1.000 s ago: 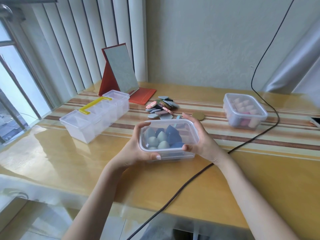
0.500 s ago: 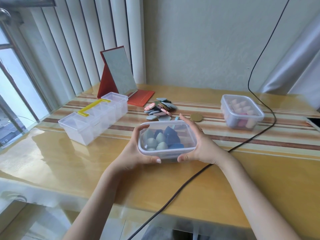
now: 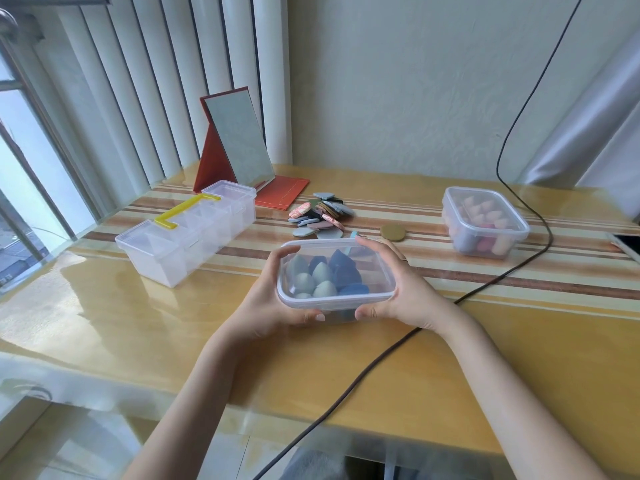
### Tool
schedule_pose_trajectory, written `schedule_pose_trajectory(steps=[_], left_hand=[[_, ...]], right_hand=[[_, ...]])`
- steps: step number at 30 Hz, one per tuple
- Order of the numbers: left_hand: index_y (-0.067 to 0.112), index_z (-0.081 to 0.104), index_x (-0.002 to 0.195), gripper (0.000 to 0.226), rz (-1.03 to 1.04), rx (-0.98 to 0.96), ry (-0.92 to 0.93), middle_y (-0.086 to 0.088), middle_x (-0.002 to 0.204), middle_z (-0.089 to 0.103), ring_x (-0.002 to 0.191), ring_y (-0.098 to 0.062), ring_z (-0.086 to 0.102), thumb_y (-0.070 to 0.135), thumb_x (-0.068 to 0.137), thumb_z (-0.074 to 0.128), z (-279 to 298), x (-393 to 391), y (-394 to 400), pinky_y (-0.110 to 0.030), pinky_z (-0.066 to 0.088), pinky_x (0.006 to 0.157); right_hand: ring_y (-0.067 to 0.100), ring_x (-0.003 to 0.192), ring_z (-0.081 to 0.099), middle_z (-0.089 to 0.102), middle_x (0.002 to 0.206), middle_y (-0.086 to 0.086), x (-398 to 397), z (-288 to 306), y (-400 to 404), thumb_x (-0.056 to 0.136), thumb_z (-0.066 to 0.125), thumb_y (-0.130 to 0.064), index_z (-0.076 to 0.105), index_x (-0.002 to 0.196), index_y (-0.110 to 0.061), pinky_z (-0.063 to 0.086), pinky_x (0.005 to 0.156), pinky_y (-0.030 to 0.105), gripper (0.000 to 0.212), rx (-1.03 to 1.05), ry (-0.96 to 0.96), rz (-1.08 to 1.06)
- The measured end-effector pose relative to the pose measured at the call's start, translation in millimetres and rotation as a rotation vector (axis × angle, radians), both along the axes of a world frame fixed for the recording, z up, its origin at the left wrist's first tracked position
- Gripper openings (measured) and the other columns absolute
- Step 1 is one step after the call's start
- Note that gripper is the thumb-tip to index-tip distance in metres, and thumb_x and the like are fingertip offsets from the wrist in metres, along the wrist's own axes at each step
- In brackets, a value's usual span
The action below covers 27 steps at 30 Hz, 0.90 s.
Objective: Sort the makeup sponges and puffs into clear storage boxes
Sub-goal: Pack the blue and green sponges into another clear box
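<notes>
A clear lidded box point(image 3: 377, 295) holding several blue and grey-green teardrop sponges point(image 3: 325, 276) sits at the table's middle. My left hand point(image 3: 263, 301) grips its left end and my right hand point(image 3: 403, 289) grips its right end, thumbs pressed on the near rim. Behind it lies a pile of flat puffs point(image 3: 320, 216) in grey, pink and dark tones, with one round tan puff point(image 3: 392, 232) apart to the right. A second clear lidded box point(image 3: 485, 221) with pink and red sponges stands at the right.
A long clear divided case with a yellow handle point(image 3: 187, 233) lies at the left. A red folding mirror point(image 3: 239, 150) stands at the back. A black cable point(image 3: 381, 356) runs across the table past my right wrist. A phone edge point(image 3: 627, 244) shows at far right.
Both hands have stayed on the blue-sponge box; my thumbs have shifted closer along the near rim, and the view has shifted slightly.
</notes>
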<state>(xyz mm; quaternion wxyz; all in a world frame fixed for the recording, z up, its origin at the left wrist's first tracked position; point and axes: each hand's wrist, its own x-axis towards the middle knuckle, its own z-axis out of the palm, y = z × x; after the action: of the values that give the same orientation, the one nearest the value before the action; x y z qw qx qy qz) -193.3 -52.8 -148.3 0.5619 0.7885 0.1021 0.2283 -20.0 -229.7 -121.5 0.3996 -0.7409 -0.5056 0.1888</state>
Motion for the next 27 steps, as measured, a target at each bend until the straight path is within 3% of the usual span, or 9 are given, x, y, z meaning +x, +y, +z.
schedule_pose_trajectory(steps=[5, 10, 14, 18, 22, 24, 27], left_hand=[[0.024, 0.031, 0.138, 0.105, -0.024, -0.02, 0.007, -0.001, 0.137, 0.045, 0.124, -0.012, 0.051, 0.02, 0.05, 0.09, 1.7, -0.3, -0.7, -0.03, 0.046, 0.101], [0.026, 0.014, 0.146, 0.12, -0.082, -0.064, 0.013, 0.011, 0.139, 0.037, 0.124, 0.001, 0.049, 0.009, 0.052, 0.088, 4.5, -0.9, -0.6, -0.014, 0.044, 0.094], [0.027, 0.015, 0.146, 0.122, -0.066, -0.056, 0.009, 0.01, 0.141, 0.037, 0.124, 0.002, 0.048, 0.001, 0.052, 0.088, 1.0, 1.3, 1.0, -0.014, 0.043, 0.095], [0.024, 0.027, 0.141, 0.111, -0.035, 0.014, -0.003, 0.004, 0.137, 0.044, 0.12, -0.003, 0.053, 0.003, 0.051, 0.09, -0.4, 2.3, 2.4, -0.016, 0.046, 0.092], [0.024, 0.032, 0.138, 0.108, -0.002, 0.069, -0.014, 0.001, 0.136, 0.047, 0.12, -0.012, 0.055, 0.008, 0.051, 0.092, -1.5, 2.6, 3.6, -0.027, 0.048, 0.097], [0.024, 0.029, 0.139, 0.109, -0.01, 0.06, 0.0, 0.0, 0.137, 0.045, 0.12, -0.01, 0.054, 0.009, 0.051, 0.091, -0.5, 2.9, 2.6, -0.025, 0.048, 0.096], [0.027, 0.023, 0.142, 0.114, -0.072, 0.025, 0.027, -0.002, 0.14, 0.038, 0.123, -0.007, 0.051, 0.012, 0.052, 0.091, 1.9, 0.9, 3.8, -0.022, 0.045, 0.099]], right_hand=[[0.002, 0.141, 0.021, 0.015, 0.152, -0.021, -1.1, 0.2, -0.6, 0.057, 0.091, -0.038, 0.026, 0.136, -0.062, 0.024, 0.118, 0.039, 0.105, 0.01, 0.003, -0.004], [-0.002, 0.142, 0.022, 0.017, 0.155, -0.023, -1.0, -2.5, -2.1, 0.053, 0.083, -0.059, 0.012, 0.148, -0.048, 0.025, 0.117, 0.033, 0.119, 0.124, 0.223, 0.038], [-0.001, 0.142, 0.024, 0.019, 0.155, -0.022, 0.0, -4.3, -2.6, 0.054, 0.089, -0.045, 0.011, 0.146, -0.053, 0.026, 0.118, 0.039, 0.121, 0.104, 0.183, 0.039], [-0.007, 0.138, 0.024, 0.024, 0.15, -0.026, -2.7, -2.0, -4.0, 0.059, 0.09, -0.033, 0.025, 0.143, -0.052, 0.025, 0.117, 0.031, 0.107, 0.1, 0.129, 0.023], [-0.005, 0.137, 0.025, 0.026, 0.148, -0.02, -4.9, -2.2, -3.7, 0.06, 0.089, -0.034, 0.029, 0.141, -0.051, 0.025, 0.115, 0.028, 0.102, 0.114, 0.083, 0.019], [-0.005, 0.137, 0.025, 0.025, 0.149, -0.022, -3.6, -2.8, -4.0, 0.06, 0.089, -0.035, 0.027, 0.141, -0.052, 0.025, 0.116, 0.03, 0.104, 0.108, 0.078, 0.019], [-0.008, 0.14, 0.019, 0.02, 0.152, -0.029, -1.0, -3.6, -4.6, 0.055, 0.082, -0.059, 0.02, 0.146, -0.049, 0.024, 0.116, 0.024, 0.111, 0.119, 0.163, 0.043]])
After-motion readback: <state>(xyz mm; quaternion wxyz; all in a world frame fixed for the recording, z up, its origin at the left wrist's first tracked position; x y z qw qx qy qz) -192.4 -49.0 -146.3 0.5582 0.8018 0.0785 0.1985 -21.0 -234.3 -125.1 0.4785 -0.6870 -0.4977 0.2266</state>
